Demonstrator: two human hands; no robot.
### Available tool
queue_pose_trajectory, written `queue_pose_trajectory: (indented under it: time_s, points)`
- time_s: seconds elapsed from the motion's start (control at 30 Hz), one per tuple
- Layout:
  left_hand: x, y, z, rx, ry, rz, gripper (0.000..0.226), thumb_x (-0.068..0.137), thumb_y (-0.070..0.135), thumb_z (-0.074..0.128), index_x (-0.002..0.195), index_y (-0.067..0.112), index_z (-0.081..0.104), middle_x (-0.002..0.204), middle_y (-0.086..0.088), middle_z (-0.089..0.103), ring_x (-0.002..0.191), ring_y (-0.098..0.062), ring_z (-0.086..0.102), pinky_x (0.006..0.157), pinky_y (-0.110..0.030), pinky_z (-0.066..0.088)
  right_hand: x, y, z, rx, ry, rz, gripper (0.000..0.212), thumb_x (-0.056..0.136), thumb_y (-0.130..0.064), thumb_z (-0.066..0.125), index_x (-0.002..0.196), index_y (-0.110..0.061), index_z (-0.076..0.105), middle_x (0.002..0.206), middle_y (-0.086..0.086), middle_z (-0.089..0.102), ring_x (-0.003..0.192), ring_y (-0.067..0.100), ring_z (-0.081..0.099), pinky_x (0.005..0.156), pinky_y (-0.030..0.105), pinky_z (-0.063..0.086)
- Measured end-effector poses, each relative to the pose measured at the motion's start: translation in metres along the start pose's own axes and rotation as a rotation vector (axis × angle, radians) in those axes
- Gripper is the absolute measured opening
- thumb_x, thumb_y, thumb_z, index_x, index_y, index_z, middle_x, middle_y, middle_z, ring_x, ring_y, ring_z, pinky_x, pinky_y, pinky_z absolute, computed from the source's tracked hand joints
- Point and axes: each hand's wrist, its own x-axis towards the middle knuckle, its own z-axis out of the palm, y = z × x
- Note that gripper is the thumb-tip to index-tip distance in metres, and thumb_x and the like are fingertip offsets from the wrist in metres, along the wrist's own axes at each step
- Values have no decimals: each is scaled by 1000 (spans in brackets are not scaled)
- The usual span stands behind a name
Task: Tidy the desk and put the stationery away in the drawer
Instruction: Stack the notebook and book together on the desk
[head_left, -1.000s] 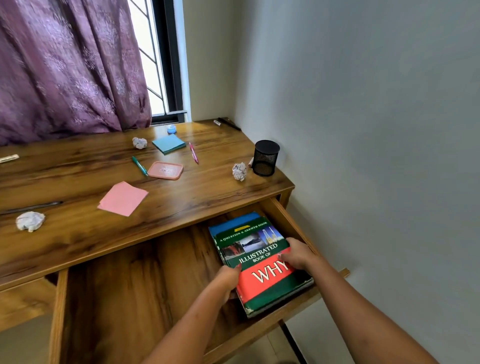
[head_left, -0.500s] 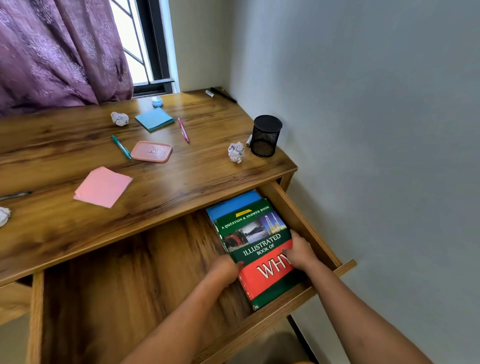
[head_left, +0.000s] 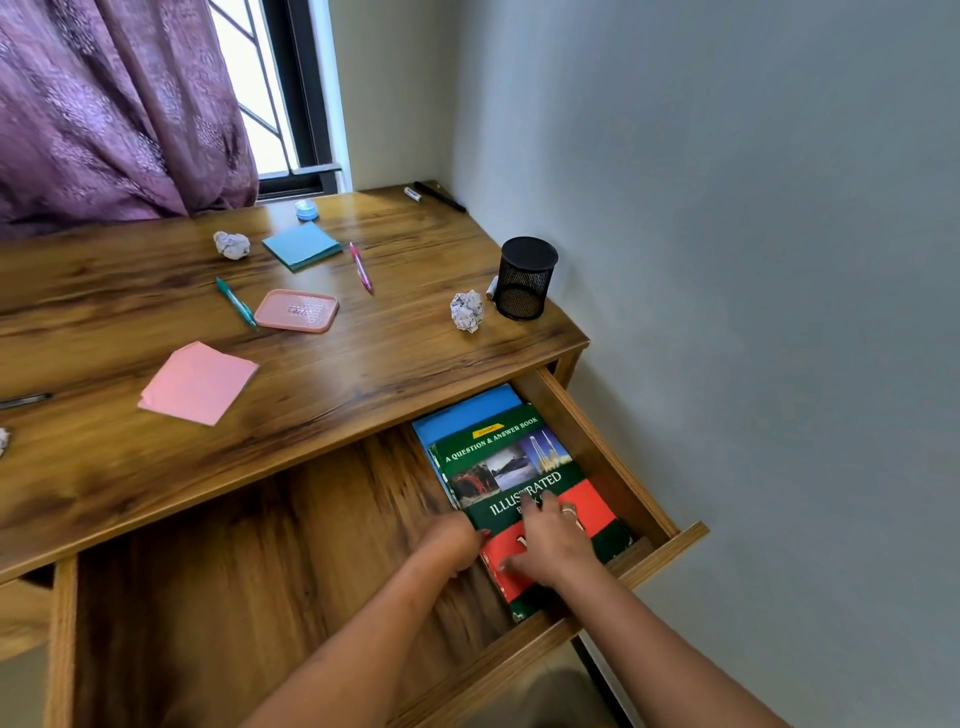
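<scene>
The wooden drawer (head_left: 260, 571) under the desk (head_left: 363, 374) is pulled out. A green and red "Illustrated Book of Why" (head_left: 509, 457) lies in its right end on top of a blue book (head_left: 467, 410). My left hand (head_left: 457, 540) curls against the green book's left edge. My right hand (head_left: 550, 540) rests flat on the cover, fingers spread. On the desk lie a teal pen (head_left: 236, 302), a pink pen (head_left: 361, 267), pink notes (head_left: 197, 382), a blue note pad (head_left: 301, 245) and a black marker (head_left: 435, 196).
A black mesh pen cup (head_left: 525, 278) stands at the desk's right edge beside a crumpled paper ball (head_left: 466, 310). Another paper ball (head_left: 231, 244), a pink tray (head_left: 297, 310) and a small blue round item (head_left: 306, 209) lie further back. The wall is close on the right.
The green book has slid deeper toward the drawer's right side. My right hand left the book's right edge and now lies flat on the cover. The view tilted down.
</scene>
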Motion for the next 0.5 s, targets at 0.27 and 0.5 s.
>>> queue_pose_trajectory:
  time_s: [0.27,0.5]
  points:
    - [-8,-3,5,25,37,139,36,99,26,44,132,12,49,135,-13,54,121,-28,53,94,-28,43,-10,-11,27,-116,-42,4,107,78,-41,72,152,-22,-3,159,13,-8,145,44,2,110,53,34]
    - [-34,-11,15,-113,-34,148,27,95,17,51,121,10,55,127,-14,59,108,-23,56,91,-28,43,-16,-20,31,-168,-34,54,98,87,-40,63,152,-16,-5,158,20,-1,142,48,10,107,48,38]
